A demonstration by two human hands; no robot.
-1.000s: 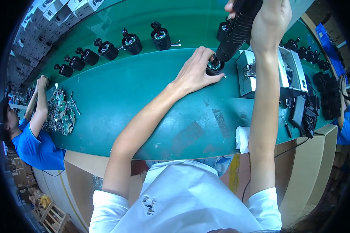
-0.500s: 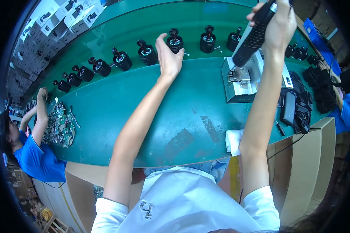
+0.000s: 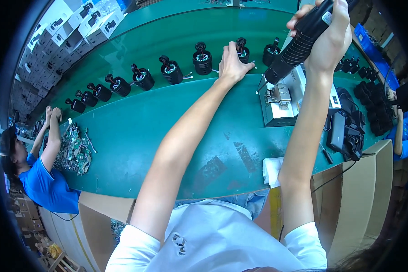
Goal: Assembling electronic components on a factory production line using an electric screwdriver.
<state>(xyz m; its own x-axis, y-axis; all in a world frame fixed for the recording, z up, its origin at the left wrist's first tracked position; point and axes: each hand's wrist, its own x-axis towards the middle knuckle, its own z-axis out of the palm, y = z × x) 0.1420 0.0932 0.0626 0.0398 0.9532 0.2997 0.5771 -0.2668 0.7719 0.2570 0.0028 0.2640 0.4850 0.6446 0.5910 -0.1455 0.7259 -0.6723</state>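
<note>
My right hand (image 3: 330,43) is wrapped around a black ribbed electric screwdriver (image 3: 299,43), held slanting at the upper right. Its lower end points down beside a small metal bracket (image 3: 282,96) on a grey-white box-shaped machine (image 3: 281,120). My left hand (image 3: 233,67) reaches across the bench, fingers and thumb apart around the near left side of a black cylindrical housing (image 3: 244,55) with a ring-shaped top piece. Whether the fingers press on it is hard to see. Another such housing (image 3: 202,63) stands just left of that hand, and one more (image 3: 271,54) stands to its right.
Several similar housings, such as one (image 3: 171,72), form a row leftward along the green bench (image 3: 140,131). A heap of circuit boards (image 3: 75,147) lies near a person in blue (image 3: 47,179). At right are black adapters with cables (image 3: 344,127), a small screwdriver (image 3: 326,155) and white cloth (image 3: 272,171).
My left hand has moved right, from one black housing to the neighbouring one. The electric screwdriver has tilted more, its lower end shifting left and down over the machine.
</note>
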